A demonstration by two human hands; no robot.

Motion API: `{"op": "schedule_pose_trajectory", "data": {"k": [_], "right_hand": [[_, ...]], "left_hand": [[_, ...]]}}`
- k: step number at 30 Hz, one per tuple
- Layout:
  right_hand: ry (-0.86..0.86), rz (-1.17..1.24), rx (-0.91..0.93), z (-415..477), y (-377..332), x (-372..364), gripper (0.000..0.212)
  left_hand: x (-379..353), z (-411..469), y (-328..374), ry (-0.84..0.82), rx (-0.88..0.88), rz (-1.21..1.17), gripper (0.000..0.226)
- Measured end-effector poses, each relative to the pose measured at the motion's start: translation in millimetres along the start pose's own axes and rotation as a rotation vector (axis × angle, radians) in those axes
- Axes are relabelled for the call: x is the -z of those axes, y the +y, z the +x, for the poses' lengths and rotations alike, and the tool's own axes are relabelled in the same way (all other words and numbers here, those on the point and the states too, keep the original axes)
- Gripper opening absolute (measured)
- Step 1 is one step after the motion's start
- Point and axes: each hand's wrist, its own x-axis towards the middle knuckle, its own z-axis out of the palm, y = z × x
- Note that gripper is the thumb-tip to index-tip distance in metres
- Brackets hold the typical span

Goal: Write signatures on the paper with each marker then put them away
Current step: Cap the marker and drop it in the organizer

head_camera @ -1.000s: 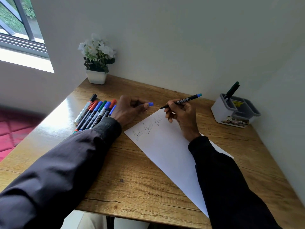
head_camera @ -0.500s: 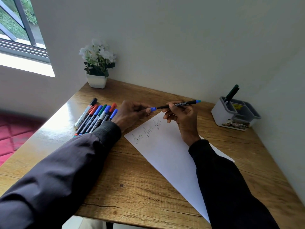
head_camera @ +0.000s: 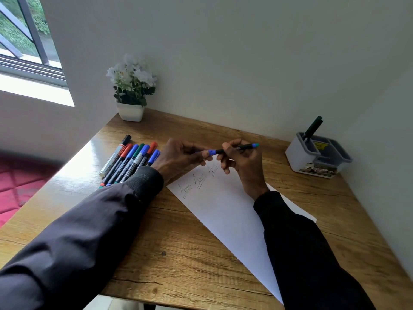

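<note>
Head view: wooden desk [head_camera: 178,253] beneath white wall [head_camera: 245,63]; both hands pinch one marker [head_camera: 234,149].

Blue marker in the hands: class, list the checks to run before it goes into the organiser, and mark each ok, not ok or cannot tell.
1. Cap meets blue marker tip: ok.
2. Cap fully clicked on: cannot tell.
3. Right hand grips barrel: ok.
4. Left hand pinches cap: ok.
5. Organiser has a free compartment: ok.
6. Signatures on paper: ok, three visible.
</note>
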Motion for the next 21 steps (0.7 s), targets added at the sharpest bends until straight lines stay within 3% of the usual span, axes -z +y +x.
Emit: {"op": "schedule_pose_trajectory", "data": {"k": [12,21], "right_hand": [[-0.042,-0.036,0.019,-3,3,-6,0.012],[-0.138,-0.08,-0.005,5,-5,16,0.016]], "left_hand": [[1,-2,-1,0.028,-0.029,0.055,0.008],[0,5,-3,0.131,0.023,-0.189,0.012]]}}
